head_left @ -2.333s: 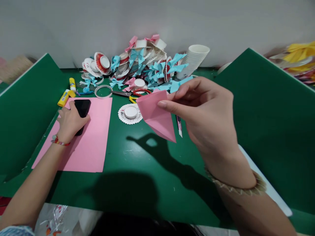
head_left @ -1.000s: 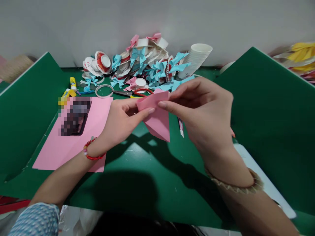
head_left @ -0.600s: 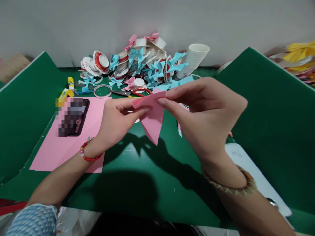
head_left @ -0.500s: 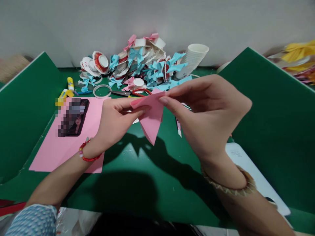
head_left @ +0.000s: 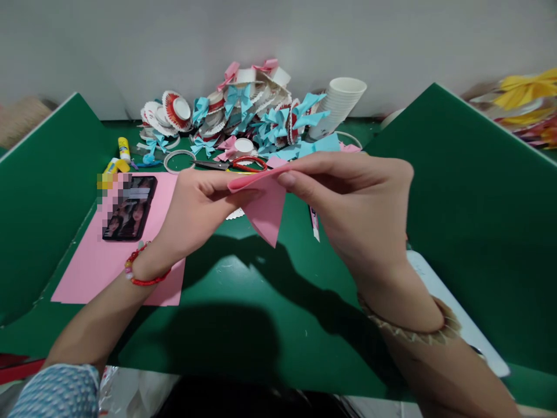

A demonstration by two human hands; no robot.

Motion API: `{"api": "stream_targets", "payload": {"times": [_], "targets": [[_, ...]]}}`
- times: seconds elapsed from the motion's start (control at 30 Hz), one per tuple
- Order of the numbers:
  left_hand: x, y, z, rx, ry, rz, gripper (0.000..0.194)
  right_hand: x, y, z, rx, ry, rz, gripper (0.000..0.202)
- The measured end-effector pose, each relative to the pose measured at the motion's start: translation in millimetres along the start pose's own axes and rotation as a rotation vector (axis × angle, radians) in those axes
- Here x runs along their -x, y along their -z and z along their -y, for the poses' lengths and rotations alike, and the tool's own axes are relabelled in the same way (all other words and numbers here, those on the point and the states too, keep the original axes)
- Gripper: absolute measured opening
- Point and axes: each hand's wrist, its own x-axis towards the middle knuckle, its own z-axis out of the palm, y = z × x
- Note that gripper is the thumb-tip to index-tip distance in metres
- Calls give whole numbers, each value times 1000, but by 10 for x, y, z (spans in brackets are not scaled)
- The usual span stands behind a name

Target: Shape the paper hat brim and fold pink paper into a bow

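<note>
A folded piece of pink paper (head_left: 267, 212) is held in the air between both hands, one pointed end hanging down. My left hand (head_left: 195, 206) pinches its left side, thumb in front and fingers behind. At the paper's upper right edge, my right hand (head_left: 352, 203) grips it between thumb and forefinger. Beneath the left wrist lie pink sheets (head_left: 104, 273) with a black phone (head_left: 137, 212) on top. Just behind the paper are red-handled scissors (head_left: 248, 164) and a roll of tape (head_left: 180, 161).
Paper bows and white-and-red pieces (head_left: 243, 110) are heaped at the back, beside stacked paper cups (head_left: 342, 104). Glue sticks (head_left: 124, 149) stand and lie at back left. Green partitions (head_left: 478, 232) flank the table; a white flat object (head_left: 470, 325) is at right.
My right hand has turned and its knuckles have dropped slightly to the left. The pink paper's top has tilted, and its lower tip sits a little higher.
</note>
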Motion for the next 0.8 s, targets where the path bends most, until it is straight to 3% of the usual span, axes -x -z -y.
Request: {"api": "stream_targets", "payload": {"times": [0.4,0.63,0.8], "targets": [[-10,-5,-61,91,89,19,7,17,5,8,25,-20,-22,9],[-18,9,-57,108,112,-78,16,25,-8,-4,31,-22,-70,11],[-17,16,-58,87,88,-158,13,26,-23,-42,11,-35,-78,10]]}}
